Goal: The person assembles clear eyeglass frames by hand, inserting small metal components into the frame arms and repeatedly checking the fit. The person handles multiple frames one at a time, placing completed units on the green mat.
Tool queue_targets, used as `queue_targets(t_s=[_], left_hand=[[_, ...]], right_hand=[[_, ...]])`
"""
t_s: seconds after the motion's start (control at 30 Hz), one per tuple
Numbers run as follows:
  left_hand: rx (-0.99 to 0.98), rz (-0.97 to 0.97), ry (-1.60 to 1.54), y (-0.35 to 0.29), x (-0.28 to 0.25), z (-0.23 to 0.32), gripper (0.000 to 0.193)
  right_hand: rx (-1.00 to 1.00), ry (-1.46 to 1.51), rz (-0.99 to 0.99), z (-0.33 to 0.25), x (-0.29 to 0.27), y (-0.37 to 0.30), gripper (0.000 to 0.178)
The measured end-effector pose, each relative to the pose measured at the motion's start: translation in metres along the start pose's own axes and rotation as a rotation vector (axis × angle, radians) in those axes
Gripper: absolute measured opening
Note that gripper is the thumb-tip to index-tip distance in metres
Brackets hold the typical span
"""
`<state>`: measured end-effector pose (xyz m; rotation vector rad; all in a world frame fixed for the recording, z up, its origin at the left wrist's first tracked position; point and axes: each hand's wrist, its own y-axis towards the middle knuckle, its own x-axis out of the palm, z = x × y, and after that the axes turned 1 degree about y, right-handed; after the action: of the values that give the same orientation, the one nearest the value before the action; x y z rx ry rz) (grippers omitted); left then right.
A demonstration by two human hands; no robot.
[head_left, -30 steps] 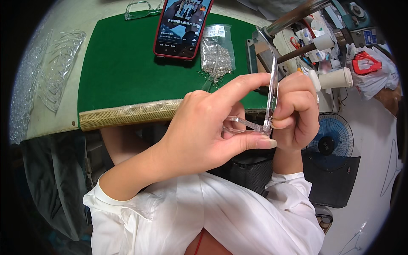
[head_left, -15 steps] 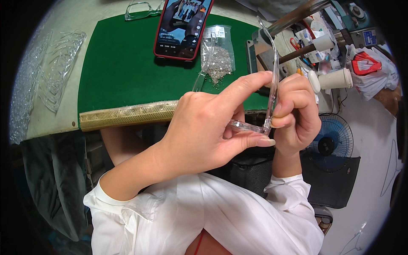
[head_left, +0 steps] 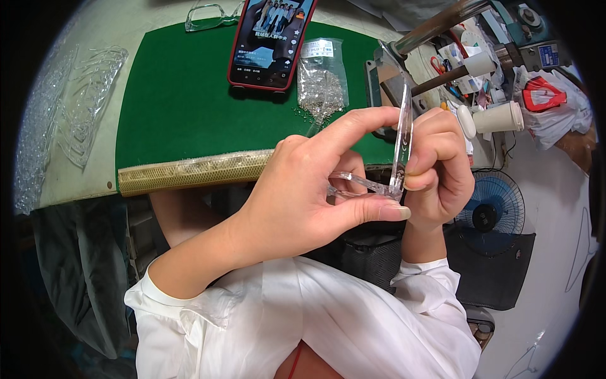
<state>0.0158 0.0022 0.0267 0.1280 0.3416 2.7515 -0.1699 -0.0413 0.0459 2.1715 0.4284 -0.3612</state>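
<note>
My left hand (head_left: pixel 309 189) and my right hand (head_left: pixel 439 167) meet in front of my chest, below the near edge of a green mat (head_left: pixel 183 101). Together they grip a clear plastic spectacle frame (head_left: pixel 401 136). One transparent arm stands nearly upright between my left forefinger and my right fingers. A second clear piece (head_left: pixel 360 183) runs sideways between my left thumb and fingers. The joint where the two pieces meet is partly hidden by my fingertips.
On the mat lie a red-cased phone (head_left: pixel 271 41) with a lit screen and a clear bag of small shiny parts (head_left: pixel 322 79). Clear frames (head_left: pixel 82 107) are stacked at the left, another pair (head_left: pixel 208 16) lies at the back. A metal press (head_left: pixel 442 38), paper cup (head_left: pixel 502 117) and fan (head_left: pixel 489 211) stand right.
The upright clear arm has tilted slightly and my left forefinger has stretched further along its top. The phone screen shows a different picture. Both hands stay in the same place.
</note>
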Motion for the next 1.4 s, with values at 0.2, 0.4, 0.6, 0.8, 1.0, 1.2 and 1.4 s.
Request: queue_targets(t_s=[0.2,0.4,0.6,0.8,1.0,1.2,1.4], left_hand=[[0.011,-0.004,0.094,0.0004,-0.0025,0.0017,0.077],[0.026,0.005,0.089,0.0008,-0.0012,0.0007,0.077],[-0.016,-0.004,0.037,0.0014,0.0005,0.0012,0.078],[-0.054,-0.011,-0.015,0.0017,0.001,0.002,0.078],[-0.036,-0.001,-0.032,0.0028,0.0022,0.0004,0.078],[-0.054,-0.019,-0.019,0.0025,0.001,0.0003,0.078],[-0.063,-0.015,-0.054,0.0025,0.0016,0.0015,0.078]], right_hand=[[0.034,0.056,0.012,-0.0012,0.0007,0.0007,0.025],[0.033,0.038,0.004,-0.0017,-0.0005,0.0007,0.025],[0.027,0.027,0.007,-0.001,-0.0013,0.0002,0.026],[0.034,0.028,0.026,0.0001,0.0004,-0.0019,0.029],[0.06,0.053,0.047,-0.0009,0.0018,-0.0024,0.029],[0.036,0.042,0.037,0.0019,0.0007,-0.004,0.028],[0.018,0.038,0.039,0.0026,0.0008,-0.0028,0.027]])
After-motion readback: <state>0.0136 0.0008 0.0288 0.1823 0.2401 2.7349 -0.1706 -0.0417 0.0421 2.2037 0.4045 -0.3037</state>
